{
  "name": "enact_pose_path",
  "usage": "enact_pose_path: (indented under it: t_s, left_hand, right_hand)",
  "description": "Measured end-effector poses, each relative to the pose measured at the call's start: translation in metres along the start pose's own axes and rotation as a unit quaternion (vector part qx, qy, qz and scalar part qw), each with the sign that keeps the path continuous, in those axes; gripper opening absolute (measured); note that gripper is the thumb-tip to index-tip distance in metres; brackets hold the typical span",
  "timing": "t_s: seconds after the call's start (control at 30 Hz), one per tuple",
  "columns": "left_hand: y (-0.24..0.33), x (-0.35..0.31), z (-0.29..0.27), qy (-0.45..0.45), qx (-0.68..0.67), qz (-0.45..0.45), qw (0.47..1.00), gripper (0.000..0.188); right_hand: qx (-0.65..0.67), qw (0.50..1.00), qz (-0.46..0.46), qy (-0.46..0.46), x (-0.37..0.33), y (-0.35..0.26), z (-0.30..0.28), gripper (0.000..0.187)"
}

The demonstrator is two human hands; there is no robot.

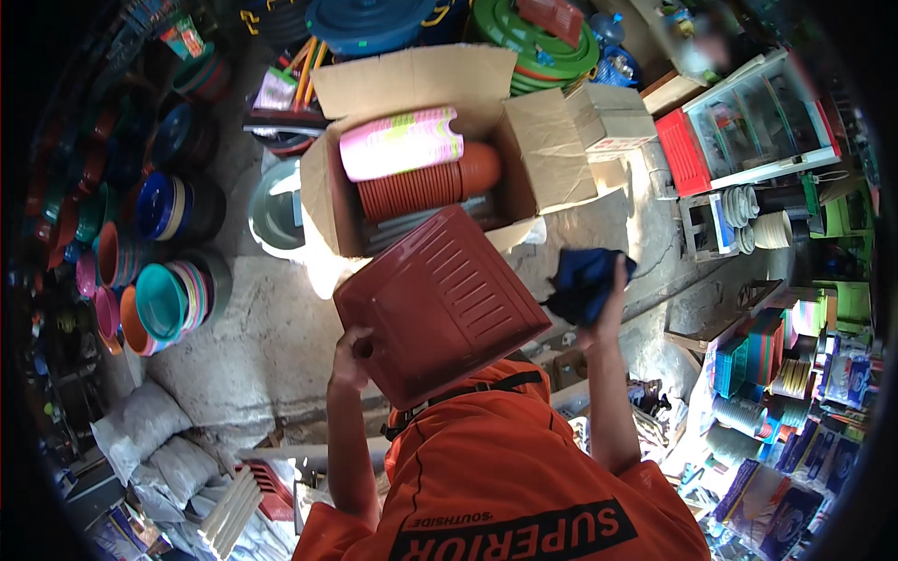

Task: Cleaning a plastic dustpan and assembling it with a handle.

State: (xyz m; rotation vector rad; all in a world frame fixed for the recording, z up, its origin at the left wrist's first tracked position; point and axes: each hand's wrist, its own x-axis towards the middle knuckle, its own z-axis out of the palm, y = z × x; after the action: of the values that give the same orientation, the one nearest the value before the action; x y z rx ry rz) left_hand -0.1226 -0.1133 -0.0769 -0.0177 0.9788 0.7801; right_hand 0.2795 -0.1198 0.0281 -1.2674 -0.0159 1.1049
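A maroon plastic dustpan (pixel 435 304), broad and ribbed on one half, is tilted in front of my body. My left hand (pixel 349 360) grips it at its lower left edge, beside a round hole; some of the fingers are hidden behind it. To the right of the dustpan, my right hand (pixel 608 304) is raised and closed around a bunched dark blue cloth (pixel 585 280). The cloth hangs apart from the dustpan. Just beyond the dustpan stands an open cardboard box (pixel 412 79), holding nested terracotta-coloured pots (pixel 412 192) and a stack of pink patterned containers (pixel 398 145).
Stacked colourful basins (pixel 164 299) line the left side. Behind the box are a blue lidded tub (pixel 365 23) and green round lids (pixel 533 47). A glass-fronted case (pixel 758 122) and shelved goods (pixel 748 360) stand at right. White sacks (pixel 154 430) lie lower left.
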Motion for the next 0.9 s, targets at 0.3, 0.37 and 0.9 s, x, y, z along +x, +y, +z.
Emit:
enact_pose_path:
  t_s: [0.3, 0.37, 0.9]
  left_hand:
    - [0.009, 0.047, -0.004, 0.028, 0.177, -0.087, 0.98, 0.043]
    - [0.01, 0.072, -0.004, 0.012, 0.181, -0.097, 0.979, 0.048]
    - [0.002, 0.422, -0.031, 0.025, -0.077, -0.08, 0.994, 0.061]
  right_hand:
    - [-0.142, 0.962, 0.229, -0.035, 0.042, 0.076, -0.03, 0.059]
    - [-0.194, 0.935, 0.293, -0.045, 0.058, 0.1, -0.027, 0.047]
    - [-0.224, 0.927, 0.3, 0.001, 0.293, 0.201, -0.074, 0.031]
